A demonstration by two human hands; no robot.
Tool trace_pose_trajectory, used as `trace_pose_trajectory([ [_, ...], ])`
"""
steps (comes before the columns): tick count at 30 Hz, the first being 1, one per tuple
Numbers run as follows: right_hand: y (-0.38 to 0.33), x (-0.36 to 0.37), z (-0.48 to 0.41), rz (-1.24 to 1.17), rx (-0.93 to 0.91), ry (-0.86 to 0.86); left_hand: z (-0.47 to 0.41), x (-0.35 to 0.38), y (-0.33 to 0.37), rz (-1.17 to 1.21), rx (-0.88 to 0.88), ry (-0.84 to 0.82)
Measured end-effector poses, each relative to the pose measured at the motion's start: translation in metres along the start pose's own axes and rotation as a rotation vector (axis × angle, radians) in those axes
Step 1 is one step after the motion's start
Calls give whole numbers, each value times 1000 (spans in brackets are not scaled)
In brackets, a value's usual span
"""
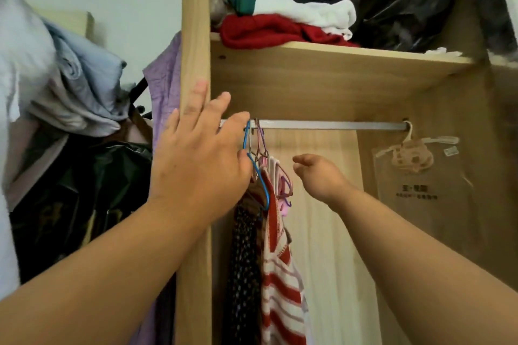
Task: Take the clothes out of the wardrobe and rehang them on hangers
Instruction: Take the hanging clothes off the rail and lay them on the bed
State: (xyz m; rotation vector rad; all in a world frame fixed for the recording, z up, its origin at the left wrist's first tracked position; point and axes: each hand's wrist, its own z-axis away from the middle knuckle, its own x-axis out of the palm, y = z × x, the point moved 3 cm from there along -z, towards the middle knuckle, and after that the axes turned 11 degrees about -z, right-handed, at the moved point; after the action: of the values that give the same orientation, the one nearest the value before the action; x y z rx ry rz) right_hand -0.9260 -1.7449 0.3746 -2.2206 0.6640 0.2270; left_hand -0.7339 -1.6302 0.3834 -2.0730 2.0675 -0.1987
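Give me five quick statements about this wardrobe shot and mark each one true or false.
1. The left hand is at the blue hanger on the rail. True.
2. The right hand grips the red and white striped top. False: it hovers open beside the hangers, touching nothing.
3. The hanging clothes are bunched at the left end of the rail. True.
4. The shelf above the rail is bare. False: folded clothes, including a red garment, are stacked on it.
5. A clear plastic bag hangs at the right end of the rail. True.
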Motion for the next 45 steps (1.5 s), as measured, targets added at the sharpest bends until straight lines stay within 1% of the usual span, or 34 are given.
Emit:
trace_pose_trajectory([
  [2, 8, 7, -14, -207, 95, -10, 0, 1, 0, -32, 9, 16],
  [4, 13, 15, -21, -335, 156, -49, -1, 2, 1, -60, 14, 33],
  [10, 25, 25, -40, -390, 215, -142, -1, 3, 1, -97, 17, 62],
  [13, 28, 22, -48, -309, 213, -142, 0, 3, 2, -104, 18, 61],
  [17, 31, 14, -55, -115, 192, -157, 0, 1, 3, -104, 10, 66],
  [19, 32, 9, -59, -10, 189, -125, 0, 1, 3, -110, 9, 60],
  [22, 35, 5, -67, -1, 194, -127, 0, 1, 3, -120, 19, 46],
  [24, 31, 6, -69, 5, 164, -140, 0, 1, 3, -125, 28, 43],
  [25, 27, 7, -71, 37, 121, -125, -1, 2, 3, -125, 32, 45],
  [26, 22, 5, -70, 45, 117, -95, 0, 2, 3, -122, 33, 46],
  [29, 16, -4, -73, 18, 114, 41, 0, 3, 2, -83, 28, 62],
  [31, 18, -11, -73, -4, 87, 85, 1, 3, 2, -59, 35, 79],
  [33, 19, -20, -74, -178, 139, 123, 1, 3, 1, -44, 43, 98],
  [34, 20, -26, -75, -264, 135, 168, 1, 2, 1, -39, 45, 108],
  [36, 20, -38, -75, -335, 135, 216, 1, 2, 0, -33, 47, 118],
  [41, 22, -70, -51, -254, 94, 263, 1, 2, 0, -65, 54, 69],
  [44, 31, -93, -23, -70, 41, 285, 2, 1, 0, -73, 30, -7],
  [45, 35, -101, -12, -62, 25, 297, 2, -1, 1, -78, 10, -35],
])
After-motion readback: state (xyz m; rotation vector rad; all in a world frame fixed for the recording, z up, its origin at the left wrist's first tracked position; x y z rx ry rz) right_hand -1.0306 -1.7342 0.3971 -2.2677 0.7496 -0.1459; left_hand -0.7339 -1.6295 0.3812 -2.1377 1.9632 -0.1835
